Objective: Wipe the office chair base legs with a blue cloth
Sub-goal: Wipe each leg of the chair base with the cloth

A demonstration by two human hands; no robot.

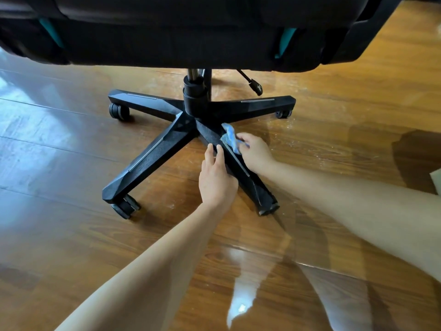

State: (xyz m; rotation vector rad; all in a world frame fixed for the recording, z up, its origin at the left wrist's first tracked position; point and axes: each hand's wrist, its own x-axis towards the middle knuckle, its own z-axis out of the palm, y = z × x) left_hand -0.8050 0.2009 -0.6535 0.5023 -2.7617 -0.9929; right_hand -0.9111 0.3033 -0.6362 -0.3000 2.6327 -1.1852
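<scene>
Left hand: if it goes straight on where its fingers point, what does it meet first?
Probably the central hub of the chair base: the left hand lies on a leg, fingers pointing along it toward the hub, left of the blue cloth. Depth is unclear.

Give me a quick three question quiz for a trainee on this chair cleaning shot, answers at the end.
1. True or false: the left hand holds the blue cloth.
2. Which base leg is the cloth on? A) near-right leg B) near-left leg C) far-left leg
3. Fill in: the left hand rests on the same ___ where the right hand presses the cloth.
Key: 1 false; 2 A; 3 leg.
</scene>
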